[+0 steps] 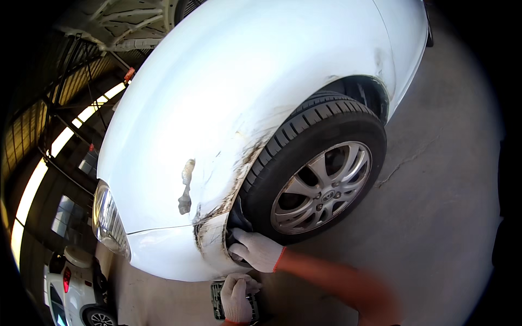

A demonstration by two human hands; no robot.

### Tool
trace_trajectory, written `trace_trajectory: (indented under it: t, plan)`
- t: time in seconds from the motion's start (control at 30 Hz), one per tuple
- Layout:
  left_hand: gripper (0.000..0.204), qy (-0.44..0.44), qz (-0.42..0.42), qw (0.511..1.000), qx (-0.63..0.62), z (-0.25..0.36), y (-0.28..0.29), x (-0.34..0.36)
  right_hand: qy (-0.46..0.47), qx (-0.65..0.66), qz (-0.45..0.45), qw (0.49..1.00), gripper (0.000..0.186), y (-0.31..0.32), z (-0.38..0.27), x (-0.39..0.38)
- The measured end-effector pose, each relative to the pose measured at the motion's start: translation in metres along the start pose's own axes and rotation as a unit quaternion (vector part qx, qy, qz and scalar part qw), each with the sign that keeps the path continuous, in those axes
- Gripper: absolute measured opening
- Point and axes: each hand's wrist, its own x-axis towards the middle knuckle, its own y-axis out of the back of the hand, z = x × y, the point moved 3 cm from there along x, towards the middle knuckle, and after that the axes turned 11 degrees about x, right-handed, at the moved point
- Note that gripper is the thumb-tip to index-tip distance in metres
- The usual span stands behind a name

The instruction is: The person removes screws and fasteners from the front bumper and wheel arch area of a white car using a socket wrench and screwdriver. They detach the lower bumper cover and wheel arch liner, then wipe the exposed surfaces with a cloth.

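Right hand [256, 251] tucked into the wheel arch, left hand [236, 300] over the tool case [217, 308].
Bumper [168, 251] edge is at about 8 o'clock from the alloy wheel [328, 194]; right fingers look slightly apart there, can't tell if they're gripping anything. Left fingers are bunched over the case, 7 o'clock, can't tell if they're pinching something. I'd work by feel and go easy, that scuffed edge looks flaky.

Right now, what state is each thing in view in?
Left hand: gloved, over the case, grip unclear
Right hand: gloved, at the wheel arch
Case: apparently open
Fender: scraped, chipped
Bumper: scraped at its rear edge
Wheel: mounted, scuffed
Headlight: fitted
Hood: raised
Background car: parked
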Motion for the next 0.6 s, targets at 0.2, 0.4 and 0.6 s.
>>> trace_trajectory:
  t: [0.2,0.4,0.6]
  plan:
    - [0.035,-0.022,0.005,0.999,0.029,0.019,-0.043,0.024,-0.068,-0.049,0.022,0.996,0.036,0.002,-0.015,0.011]
    - [0.049,-0.052,-0.002,0.981,-0.187,0.003,-0.074,0.049,-0.176,-0.054,0.130,0.974,0.031,0.001,-0.038,0.012]
    - [0.051,-0.199,0.057,0.949,0.238,-0.008,-0.078,0.049,-0.188,-0.137,0.275,0.933,0.019,-0.014,-0.035,0.004]
